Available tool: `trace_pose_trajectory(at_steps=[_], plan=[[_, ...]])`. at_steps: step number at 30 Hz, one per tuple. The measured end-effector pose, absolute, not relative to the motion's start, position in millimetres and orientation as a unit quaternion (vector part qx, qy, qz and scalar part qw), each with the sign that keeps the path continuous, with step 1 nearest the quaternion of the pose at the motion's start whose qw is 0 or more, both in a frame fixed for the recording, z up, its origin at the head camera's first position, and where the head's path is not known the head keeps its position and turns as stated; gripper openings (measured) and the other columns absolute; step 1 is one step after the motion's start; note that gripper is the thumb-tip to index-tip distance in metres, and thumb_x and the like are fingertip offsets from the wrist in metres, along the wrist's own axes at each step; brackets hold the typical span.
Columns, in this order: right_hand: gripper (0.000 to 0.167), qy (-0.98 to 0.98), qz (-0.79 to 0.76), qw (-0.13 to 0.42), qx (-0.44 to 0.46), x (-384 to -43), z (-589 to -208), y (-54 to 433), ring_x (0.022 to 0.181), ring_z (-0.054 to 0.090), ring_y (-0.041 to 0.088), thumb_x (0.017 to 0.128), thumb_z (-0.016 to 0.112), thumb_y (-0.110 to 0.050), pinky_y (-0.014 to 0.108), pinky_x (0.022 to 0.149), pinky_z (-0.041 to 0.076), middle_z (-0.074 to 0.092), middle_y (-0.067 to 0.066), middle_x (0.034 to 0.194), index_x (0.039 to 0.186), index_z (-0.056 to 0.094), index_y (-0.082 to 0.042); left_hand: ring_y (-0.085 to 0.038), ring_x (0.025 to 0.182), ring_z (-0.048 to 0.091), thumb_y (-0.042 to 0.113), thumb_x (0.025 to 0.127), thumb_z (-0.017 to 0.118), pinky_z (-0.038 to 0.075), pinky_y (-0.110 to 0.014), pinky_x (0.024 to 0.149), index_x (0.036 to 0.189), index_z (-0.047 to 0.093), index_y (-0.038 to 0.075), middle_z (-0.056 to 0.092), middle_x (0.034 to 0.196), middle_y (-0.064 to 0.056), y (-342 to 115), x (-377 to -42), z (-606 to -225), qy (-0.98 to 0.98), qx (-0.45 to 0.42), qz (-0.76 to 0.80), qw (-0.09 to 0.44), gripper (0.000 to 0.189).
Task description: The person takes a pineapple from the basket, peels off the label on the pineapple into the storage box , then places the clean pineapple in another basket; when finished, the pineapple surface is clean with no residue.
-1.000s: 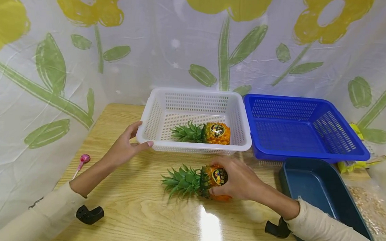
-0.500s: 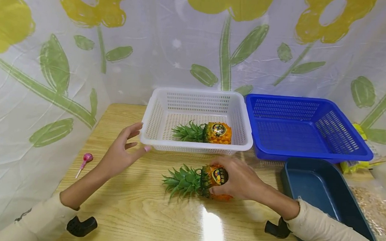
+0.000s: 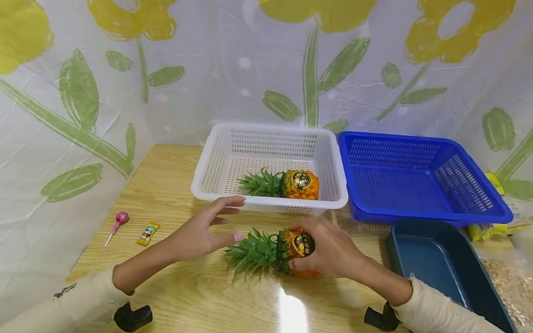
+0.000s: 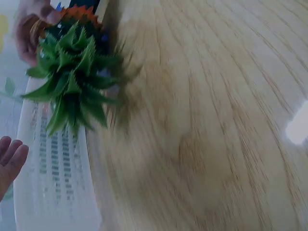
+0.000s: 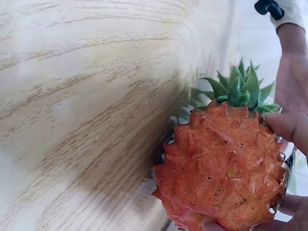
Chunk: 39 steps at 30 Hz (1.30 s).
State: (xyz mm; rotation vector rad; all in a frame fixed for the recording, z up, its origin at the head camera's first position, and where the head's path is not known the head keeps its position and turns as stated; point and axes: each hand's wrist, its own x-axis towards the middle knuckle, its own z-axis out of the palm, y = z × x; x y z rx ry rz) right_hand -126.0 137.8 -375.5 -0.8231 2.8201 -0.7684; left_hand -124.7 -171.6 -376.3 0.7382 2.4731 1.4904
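Note:
A small pineapple (image 3: 254, 250) with a green spiky crown and a dark label lies on its side on the table, crown to the left. My right hand (image 3: 334, 248) grips its orange body from above, thumb and fingers on opposite sides. In the right wrist view the bumpy body of that pineapple (image 5: 221, 163) shows from its base end. My left hand (image 3: 201, 233) hovers left of the crown, fingers spread and holding nothing. Behind both hands stands a white basket (image 3: 264, 201), with a second labelled pineapple (image 3: 302, 184) lying inside.
To the right of the white basket is a blue basket (image 3: 427, 215), with a dark teal tray (image 3: 393, 243) in front of it. A pink lollipop (image 3: 121, 217) and a small yellow packet (image 3: 147, 233) lie on the left. Yellow packaging (image 3: 489, 231) sits at the far right.
My left hand has left the white basket's left corner and moved right, toward the crown of the front pineapple. This uncovers the yellow packet. My right hand keeps its grip in place.

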Motion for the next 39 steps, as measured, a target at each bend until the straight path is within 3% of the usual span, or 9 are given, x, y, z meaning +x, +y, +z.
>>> trace_pose_trajectory(at_steps=[6, 14, 21, 26, 34, 39], plan=[[0.067, 0.93, -0.247, 0.049, -0.269, -126.6, -375.4, 137.6, 0.118, 0.062, 0.025, 0.069, 0.09, -0.039, 0.057, 0.098, 0.048, 0.069, -0.002, 0.124, 0.128, 0.066, -0.019, -0.03, 0.137, 0.049, 0.031, 0.093, 0.073, 0.04, -0.055, 0.11, 0.153, 0.039, 0.019, 0.047, 0.152, -0.011, -152.5, -127.9, -383.4, 0.834, 0.253, 0.481, 0.091, 0.07], [0.066, 0.93, -0.249, 0.045, -0.268, -126.3, -376.1, 138.1, 0.116, 0.062, 0.024, 0.068, 0.09, -0.04, 0.054, 0.095, 0.05, 0.069, -0.003, 0.123, 0.126, 0.067, -0.02, -0.031, 0.137, 0.048, 0.041, 0.09, 0.074, 0.04, -0.056, 0.11, 0.152, 0.042, 0.015, 0.048, 0.151, -0.005, -139.8, -133.0, -393.4, 0.856, 0.271, 0.428, 0.103, 0.074], [0.065, 0.929, -0.25, 0.041, -0.268, -126.1, -376.9, 139.2, 0.115, 0.062, 0.023, 0.068, 0.09, -0.04, 0.053, 0.093, 0.051, 0.069, -0.003, 0.122, 0.126, 0.067, -0.02, -0.032, 0.143, 0.04, 0.06, 0.078, 0.078, 0.036, -0.06, 0.111, 0.152, 0.042, 0.024, 0.043, 0.155, -0.005, -133.0, -130.7, -402.8, 0.885, 0.27, 0.36, 0.121, 0.09], [0.067, 0.931, -0.25, 0.045, -0.261, -125.1, -378.0, 139.6, 0.116, 0.062, 0.024, 0.068, 0.09, -0.04, 0.054, 0.094, 0.05, 0.068, -0.002, 0.125, 0.127, 0.067, -0.02, -0.031, 0.141, 0.042, 0.066, 0.071, 0.081, 0.038, -0.06, 0.11, 0.151, 0.043, 0.025, 0.043, 0.154, -0.003, -129.6, -130.3, -408.8, 0.889, 0.274, 0.341, 0.134, 0.097], [0.066, 0.931, -0.253, 0.042, -0.261, -124.7, -378.7, 139.0, 0.119, 0.061, 0.025, 0.068, 0.09, -0.04, 0.057, 0.099, 0.047, 0.068, -0.003, 0.125, 0.127, 0.067, -0.02, -0.029, 0.136, 0.049, 0.05, 0.076, 0.084, 0.041, -0.057, 0.108, 0.145, 0.052, 0.021, 0.052, 0.147, -0.002, -127.6, -131.2, -412.8, 0.885, 0.293, 0.338, 0.13, 0.081], [0.067, 0.929, -0.253, 0.038, -0.266, -123.9, -378.5, 139.8, 0.119, 0.06, 0.025, 0.071, 0.089, -0.043, 0.055, 0.096, 0.049, 0.067, -0.002, 0.128, 0.129, 0.066, -0.021, -0.027, 0.124, 0.058, 0.043, 0.078, 0.083, 0.05, -0.049, 0.096, 0.138, 0.058, 0.024, 0.057, 0.142, -0.002, -127.7, -130.3, -411.9, 0.899, 0.279, 0.319, 0.113, 0.068]])
